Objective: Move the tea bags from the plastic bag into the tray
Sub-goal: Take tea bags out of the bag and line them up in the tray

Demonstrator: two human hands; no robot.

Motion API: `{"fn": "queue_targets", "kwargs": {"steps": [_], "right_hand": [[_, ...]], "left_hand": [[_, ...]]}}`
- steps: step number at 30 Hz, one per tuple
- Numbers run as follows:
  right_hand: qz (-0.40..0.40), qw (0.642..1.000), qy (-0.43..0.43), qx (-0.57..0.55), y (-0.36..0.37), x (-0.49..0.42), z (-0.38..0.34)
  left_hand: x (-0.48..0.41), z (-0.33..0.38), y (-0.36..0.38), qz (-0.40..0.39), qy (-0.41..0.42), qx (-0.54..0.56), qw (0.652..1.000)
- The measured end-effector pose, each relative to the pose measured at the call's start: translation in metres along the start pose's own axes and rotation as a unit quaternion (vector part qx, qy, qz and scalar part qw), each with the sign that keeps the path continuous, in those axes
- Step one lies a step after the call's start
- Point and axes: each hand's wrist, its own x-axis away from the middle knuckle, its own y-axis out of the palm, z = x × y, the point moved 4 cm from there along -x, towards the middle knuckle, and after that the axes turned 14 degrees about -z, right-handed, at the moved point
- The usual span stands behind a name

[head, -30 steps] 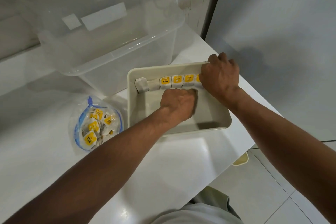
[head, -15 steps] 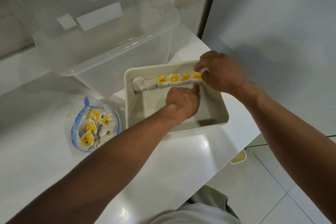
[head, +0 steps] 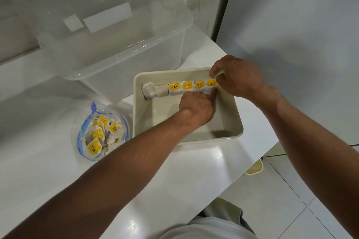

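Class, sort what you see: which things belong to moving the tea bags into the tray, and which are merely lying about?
Belong to the job: plastic bag, tea bags, tray, left hand, right hand.
Lying about: clear storage box, pale yellow object on the floor.
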Motion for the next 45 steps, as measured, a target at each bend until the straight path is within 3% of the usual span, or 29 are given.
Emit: {"fn": "queue_targets", "kwargs": {"steps": [6, 12, 15, 19, 21, 25, 28, 31, 35, 41, 45], "right_hand": [[0.003, 1.0, 0.008, 0.001, -0.002, 0.003, -0.002], [0.064, 0.998, -0.025, -0.004, -0.007, 0.013, -0.013], [0.095, 0.993, -0.058, -0.026, -0.008, 0.023, -0.026], [0.071, 0.99, -0.107, -0.065, 0.004, 0.037, -0.046], [0.044, 0.984, -0.104, -0.14, 0.009, 0.045, -0.053], [-0.01, 0.936, -0.087, -0.34, 0.017, 0.066, -0.066], [-0.044, 0.92, -0.087, -0.38, 0.021, 0.077, -0.081], [-0.066, 0.919, -0.104, -0.373, 0.022, 0.084, -0.102], [-0.103, 0.923, -0.141, -0.343, 0.029, 0.087, -0.137], [-0.147, 0.948, -0.191, -0.208, 0.05, 0.082, -0.184], [-0.147, 0.952, -0.228, -0.144, 0.066, 0.077, -0.205]], "left_hand": [[0.006, 0.003, -0.004, 0.006, 0.009, -0.001, 1.0], [0.045, -0.007, -0.03, 0.065, 0.037, 0.017, 0.997], [0.068, -0.021, -0.039, 0.062, 0.009, 0.078, 0.995], [0.092, -0.045, -0.044, 0.044, 0.0, 0.162, 0.986], [0.106, -0.061, -0.046, 0.027, 0.012, 0.259, 0.965], [0.14, -0.092, -0.051, 0.03, 0.034, 0.478, 0.877], [0.17, -0.116, -0.051, 0.048, 0.03, 0.564, 0.824], [0.199, -0.141, -0.045, 0.06, 0.022, 0.605, 0.794], [0.232, -0.172, -0.027, 0.072, -0.026, 0.601, 0.796], [0.26, -0.194, 0.005, 0.069, -0.08, 0.587, 0.803], [0.267, -0.197, 0.022, 0.034, -0.116, 0.529, 0.84]]}}
